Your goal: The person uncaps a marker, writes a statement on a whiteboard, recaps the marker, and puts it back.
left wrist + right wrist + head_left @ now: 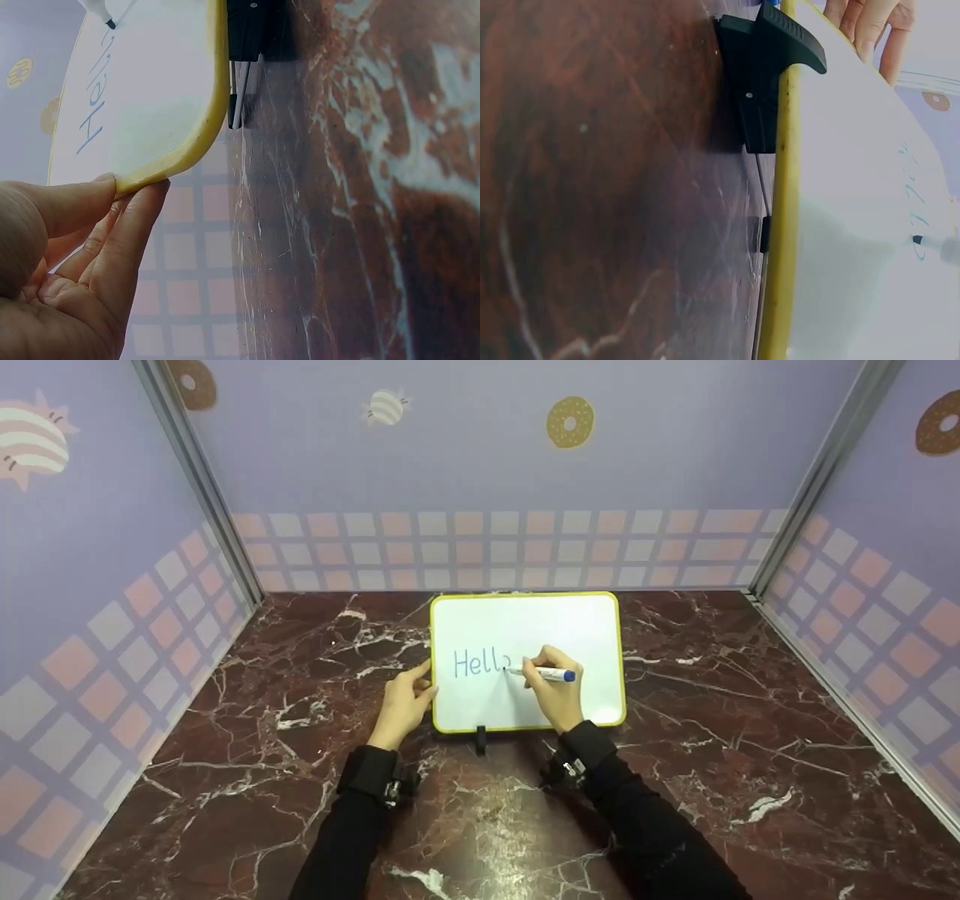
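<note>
A whiteboard (480, 622) with a yellow frame stands tilted, with "Hell" and a further curved letter written on it in blue. My left hand (405, 705) pinches its left edge; in the left wrist view the thumb (79, 202) lies on the front and the fingers behind. My right hand (559, 697) grips a white marker (555, 673), its blue cap on the back end. The dark marker tip (917, 240) is at the curved letter, right after the "ll". The right hand itself is outside the right wrist view.
A black stand clip (769, 75) grips the board's bottom edge, with thin metal legs (240, 97) behind it. Beneath is a dark red marbled tabletop (315, 810). Lilac panels (480, 472) with pink and white checks enclose the back and both sides.
</note>
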`<control>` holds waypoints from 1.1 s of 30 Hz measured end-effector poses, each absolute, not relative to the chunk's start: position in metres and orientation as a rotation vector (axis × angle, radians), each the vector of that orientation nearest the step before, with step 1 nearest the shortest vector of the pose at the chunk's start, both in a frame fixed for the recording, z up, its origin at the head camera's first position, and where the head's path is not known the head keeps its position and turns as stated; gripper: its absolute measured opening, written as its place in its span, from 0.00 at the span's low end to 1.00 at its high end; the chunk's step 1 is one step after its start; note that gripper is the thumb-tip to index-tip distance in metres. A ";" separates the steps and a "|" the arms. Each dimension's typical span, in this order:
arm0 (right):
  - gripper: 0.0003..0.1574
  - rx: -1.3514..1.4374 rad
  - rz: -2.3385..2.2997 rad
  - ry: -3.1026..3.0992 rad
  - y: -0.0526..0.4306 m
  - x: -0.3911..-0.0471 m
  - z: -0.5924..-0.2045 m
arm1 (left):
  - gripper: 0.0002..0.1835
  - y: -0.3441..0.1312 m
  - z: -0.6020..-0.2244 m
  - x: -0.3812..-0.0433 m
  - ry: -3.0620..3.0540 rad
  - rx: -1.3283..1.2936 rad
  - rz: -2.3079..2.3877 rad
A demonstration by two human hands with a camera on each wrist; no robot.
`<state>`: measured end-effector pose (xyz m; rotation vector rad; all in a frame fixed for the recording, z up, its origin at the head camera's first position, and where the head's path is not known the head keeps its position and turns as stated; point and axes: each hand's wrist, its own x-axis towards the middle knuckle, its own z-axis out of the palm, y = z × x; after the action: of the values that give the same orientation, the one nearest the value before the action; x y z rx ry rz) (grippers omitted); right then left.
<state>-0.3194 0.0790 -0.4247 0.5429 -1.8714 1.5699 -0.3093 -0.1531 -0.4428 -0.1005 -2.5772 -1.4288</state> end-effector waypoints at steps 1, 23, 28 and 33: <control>0.16 0.538 1.584 -1.871 0.078 -0.320 -0.424 | 0.28 -0.153 -0.443 -0.310 -2.577 -0.097 -1.427; 0.16 0.450 1.676 -1.791 0.111 -0.327 -0.427 | 0.29 -0.154 -0.444 -0.310 -2.590 -0.083 -1.416; 0.16 0.459 1.680 -1.806 0.113 -0.327 -0.431 | 0.29 -0.153 -0.442 -0.309 -2.589 -0.075 -1.432; 0.15 0.454 1.685 -1.801 0.113 -0.330 -0.433 | 0.28 -0.153 -0.442 -0.309 -2.583 -0.067 -1.452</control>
<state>-0.3297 0.1133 -0.4330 0.4544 -1.8005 1.6855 -0.3092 -0.1533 -0.4422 -0.0668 -2.5834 -1.4522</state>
